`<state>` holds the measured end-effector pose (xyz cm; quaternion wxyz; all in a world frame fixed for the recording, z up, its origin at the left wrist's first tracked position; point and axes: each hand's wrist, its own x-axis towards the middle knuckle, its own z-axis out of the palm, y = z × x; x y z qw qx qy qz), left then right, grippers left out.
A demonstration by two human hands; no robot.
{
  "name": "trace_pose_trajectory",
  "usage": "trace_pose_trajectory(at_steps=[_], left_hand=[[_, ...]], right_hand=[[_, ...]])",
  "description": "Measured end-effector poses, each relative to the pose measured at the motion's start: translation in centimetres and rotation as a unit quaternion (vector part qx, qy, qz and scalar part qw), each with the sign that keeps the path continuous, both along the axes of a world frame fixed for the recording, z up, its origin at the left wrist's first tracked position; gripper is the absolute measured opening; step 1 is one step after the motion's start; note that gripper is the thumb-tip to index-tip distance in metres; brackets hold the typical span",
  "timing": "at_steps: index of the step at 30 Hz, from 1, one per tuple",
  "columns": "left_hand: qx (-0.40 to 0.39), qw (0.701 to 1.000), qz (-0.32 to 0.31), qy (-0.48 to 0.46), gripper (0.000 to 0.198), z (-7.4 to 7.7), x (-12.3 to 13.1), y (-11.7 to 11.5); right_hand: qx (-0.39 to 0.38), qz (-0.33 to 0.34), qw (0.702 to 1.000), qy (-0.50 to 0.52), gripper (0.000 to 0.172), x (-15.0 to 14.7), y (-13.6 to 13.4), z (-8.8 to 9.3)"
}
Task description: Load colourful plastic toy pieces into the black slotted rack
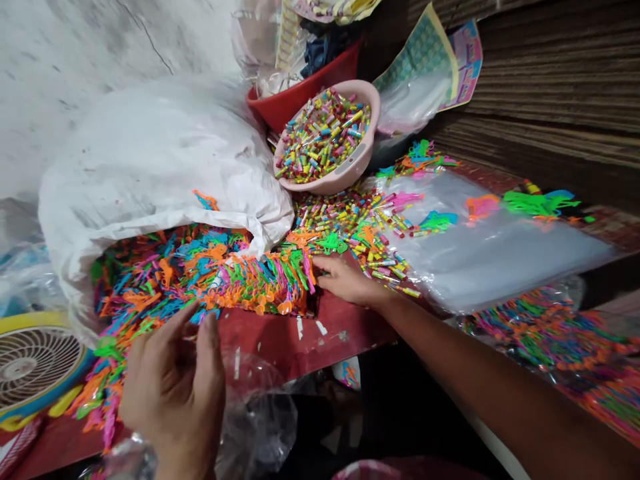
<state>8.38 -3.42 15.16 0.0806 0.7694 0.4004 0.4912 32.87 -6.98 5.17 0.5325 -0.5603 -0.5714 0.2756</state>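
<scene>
A tightly packed row of small bright plastic pieces [265, 283], orange, green, pink and blue with rounded ends, lies on the red tabletop [350, 330]. My right hand [345, 280] reaches to the right end of this row, its fingers stretched out and touching the end pieces. Over the near edge of a loose heap of similar plastic pieces [165, 287] is my left hand [175, 380], thumb and fingers apart, with nothing visible in it. The heap spills from the mouth of a large white sack [165, 153].
A pink basin [367, 143] full of small wrapped tubes stands behind, before a red basin [300, 100]. More tubes [380, 257] lie scattered beside clear plastic bags [490, 247]. A fan [35, 367] is at left; bagged plastic pieces [555, 340] sit at right.
</scene>
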Motion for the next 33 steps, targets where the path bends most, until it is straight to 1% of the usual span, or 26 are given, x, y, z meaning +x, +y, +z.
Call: trace_pose_trajectory(at_steps=[1,2,4,6,8,10,11,13,15,17,20,22,24,27,29,31,33], left_hand=[[0.055,0.996,0.004,0.064,0.037,1.1,0.7,-0.1],[0.093,0.991,-0.007,0.1,0.033,1.9,1.5,0.0],[0.113,0.977,-0.067,0.166,0.032,2.8,3.7,0.9],[0.076,0.964,-0.129,0.221,0.036,2.7,6.0,2.4],[0.04,0.949,-0.187,0.251,0.039,2.0,7.8,3.9],[0.025,0.934,-0.211,0.287,0.042,1.1,8.8,5.1],[0.027,0.928,-0.21,0.308,0.042,0.7,9.1,5.5],[0.036,0.917,-0.188,0.351,0.042,0.2,9.1,5.8],[0.033,0.904,-0.166,0.394,0.042,0.2,9.0,5.6],[0.019,0.894,-0.158,0.42,0.043,0.4,8.8,5.2],[0.0,0.886,-0.15,0.438,0.045,0.6,8.9,4.9],[-0.004,0.883,-0.144,0.448,0.045,0.6,9.0,4.9],[-0.001,0.88,-0.143,0.453,0.045,0.5,9.1,5.0],[0.005,0.88,-0.141,0.454,0.045,0.3,9.2,5.1],[0.002,0.88,-0.141,0.453,0.045,0.2,9.2,5.2],[-0.004,0.883,-0.148,0.445,0.045,0.1,9.1,5.3],[-0.01,0.887,-0.159,0.433,0.045,0.0,9.1,5.3]], right_hand=[[-0.01,-0.009,0.999,-0.034,0.025,0.1,0.2,-0.1],[-0.025,-0.022,0.997,-0.07,0.02,0.1,0.3,-0.2],[-0.059,-0.055,0.988,-0.133,0.013,0.0,0.3,-0.4],[-0.086,-0.089,0.977,-0.171,0.011,-0.2,0.1,-0.6],[-0.103,-0.111,0.972,-0.178,0.011,-0.3,0.0,-0.6],[-0.108,-0.109,0.973,-0.169,0.01,-0.3,0.1,-0.7],[-0.101,-0.103,0.975,-0.17,0.009,-0.2,0.1,-0.7],[-0.076,-0.088,0.976,-0.185,0.007,0.0,0.4,-0.7],[-0.061,-0.08,0.973,-0.208,0.007,0.3,0.6,-0.7],[-0.065,-0.073,0.974,-0.206,0.005,0.5,0.8,-0.6],[-0.089,-0.07,0.984,-0.137,0.008,0.6,0.9,-0.4],[-0.085,-0.074,0.99,-0.089,0.012,0.4,0.8,-0.6],[-0.041,-0.079,0.992,-0.087,0.012,0.2,0.7,-0.9],[0.029,-0.072,0.989,-0.127,0.012,0.0,0.7,-1.5],[0.017,-0.085,0.99,-0.11,0.013,-0.1,0.8,-1.8],[-0.025,-0.122,0.989,-0.073,0.015,-0.2,0.9,-2.0],[-0.04,-0.141,0.986,-0.074,0.014,-0.1,1.0,-1.8]])
